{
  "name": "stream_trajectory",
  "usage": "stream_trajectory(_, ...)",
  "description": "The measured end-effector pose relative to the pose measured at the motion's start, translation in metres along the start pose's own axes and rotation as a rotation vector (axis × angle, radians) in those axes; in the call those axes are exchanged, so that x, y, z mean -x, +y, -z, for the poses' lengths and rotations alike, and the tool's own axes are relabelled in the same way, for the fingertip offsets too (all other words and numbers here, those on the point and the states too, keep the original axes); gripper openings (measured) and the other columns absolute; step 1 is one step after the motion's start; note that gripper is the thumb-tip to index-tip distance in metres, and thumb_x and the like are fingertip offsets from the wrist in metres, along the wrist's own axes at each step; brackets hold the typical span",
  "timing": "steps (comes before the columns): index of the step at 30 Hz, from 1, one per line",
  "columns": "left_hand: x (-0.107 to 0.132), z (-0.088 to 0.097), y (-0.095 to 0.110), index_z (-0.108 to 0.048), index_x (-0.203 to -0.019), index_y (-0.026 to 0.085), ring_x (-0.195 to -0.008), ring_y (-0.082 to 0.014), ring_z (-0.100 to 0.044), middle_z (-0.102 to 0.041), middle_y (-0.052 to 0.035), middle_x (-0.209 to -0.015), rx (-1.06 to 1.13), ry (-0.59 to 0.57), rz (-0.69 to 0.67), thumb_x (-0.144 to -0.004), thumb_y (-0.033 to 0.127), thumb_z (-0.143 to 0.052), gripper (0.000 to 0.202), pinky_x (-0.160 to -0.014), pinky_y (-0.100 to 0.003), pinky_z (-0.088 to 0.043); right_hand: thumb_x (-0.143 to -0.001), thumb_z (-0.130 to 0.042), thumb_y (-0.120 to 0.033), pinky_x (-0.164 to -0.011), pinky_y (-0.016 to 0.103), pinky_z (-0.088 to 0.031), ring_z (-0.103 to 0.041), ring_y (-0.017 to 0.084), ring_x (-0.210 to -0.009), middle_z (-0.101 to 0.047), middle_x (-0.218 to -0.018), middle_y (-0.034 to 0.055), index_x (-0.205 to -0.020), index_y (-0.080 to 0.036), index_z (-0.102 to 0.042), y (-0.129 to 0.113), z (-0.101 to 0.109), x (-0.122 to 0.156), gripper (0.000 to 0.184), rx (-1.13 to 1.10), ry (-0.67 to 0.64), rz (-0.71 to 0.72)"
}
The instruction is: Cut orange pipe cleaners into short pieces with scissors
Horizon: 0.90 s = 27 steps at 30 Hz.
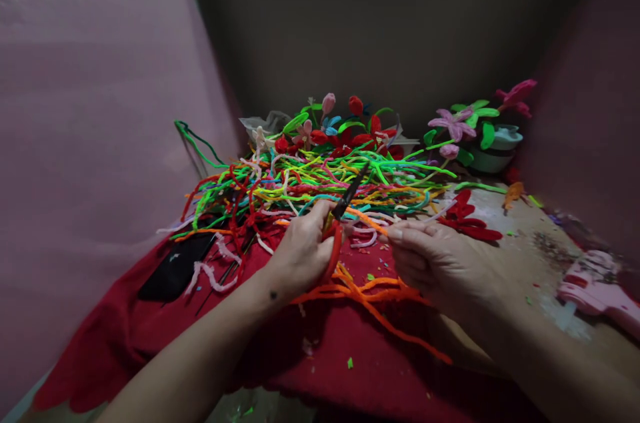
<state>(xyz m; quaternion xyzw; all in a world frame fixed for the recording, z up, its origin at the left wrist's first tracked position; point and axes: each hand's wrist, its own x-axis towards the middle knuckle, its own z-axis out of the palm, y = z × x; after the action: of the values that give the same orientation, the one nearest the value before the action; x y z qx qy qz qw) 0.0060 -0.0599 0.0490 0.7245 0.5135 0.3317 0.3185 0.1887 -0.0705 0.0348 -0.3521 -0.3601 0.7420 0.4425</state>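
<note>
Forward passage obstructed: 1 tangled heap of multicoloured fuzzy stems [320, 183]. Right side of tan desk [520, 269]: pink plastic tool [595, 289] obstructs; mostly bare strip left of it passable. Near side: red cloth [390, 369] passable, except at loose orange fuzzy stems [400, 329].

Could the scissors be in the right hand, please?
No, the left hand holds the scissors, and the right hand pinches an orange pipe cleaner.

A flat black slab [175, 273] lies on red cloth [115, 333], a pink plastic tool [593, 293] far right.
</note>
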Motion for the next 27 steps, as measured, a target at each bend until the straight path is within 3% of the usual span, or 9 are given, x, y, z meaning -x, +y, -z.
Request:
stream_trajectory(3,0.002,0.005,-0.009,-0.044,-0.106,0.017,-0.068,-0.0159,-0.057,-0.058,-0.0032,-0.078,-0.423,-0.059,-0.202,-0.08,0.019,-0.041,0.026,-0.065,-0.029,-0.046,-0.069,-0.066,-0.026,-0.032,0.016,-0.011,-0.016,0.001,-0.033,-0.026,-0.04,-0.0106,-0.058,-0.017,-0.045,-0.006,0.003,0.001,0.026,0.003,0.052,0.02)
stream_trajectory(8,0.004,-0.001,-0.017,-0.037,-0.116,0.012,-0.09,-0.022,-0.056,-0.058,-0.0118,-0.094,-0.687,-0.196,-0.282,-0.076,0.01,-0.035,0.04,-0.076,-0.035,-0.046,-0.069,-0.067,-0.025,-0.032,0.016,-0.014,-0.018,0.001,-0.033,-0.029,-0.04,-0.01,-0.057,-0.017,-0.044,-0.011,0.011,0.001,0.027,-0.01,0.062,0.041)
stream_trajectory(17,0.004,-0.004,-0.011,-0.035,-0.12,0.011,-0.09,-0.0218,-0.054,-0.057,-0.0136,-0.098,-0.79,-0.266,-0.178,-0.082,0.012,-0.03,0.039,-0.078,-0.037,-0.045,-0.071,-0.065,-0.026,-0.032,0.015,-0.013,-0.02,0.0,-0.032,-0.031,-0.041,-0.0103,-0.062,-0.017,-0.046,-0.009,0.016,0.002,0.023,0.042,0.048,0.053)
stream_trajectory(27,0.002,-0.007,-0.016,-0.034,-0.122,0.01,-0.087,-0.0205,-0.056,-0.058,-0.0123,-0.094,-0.848,-0.196,-0.193,-0.081,0.008,-0.029,0.041,-0.077,-0.034,-0.046,-0.073,-0.064,-0.024,-0.033,0.016,-0.013,-0.02,0.001,-0.032,-0.032,-0.04,-0.01,-0.061,-0.018,-0.044,-0.01,0.016,0.004,0.024,0.022,0.017,0.023)
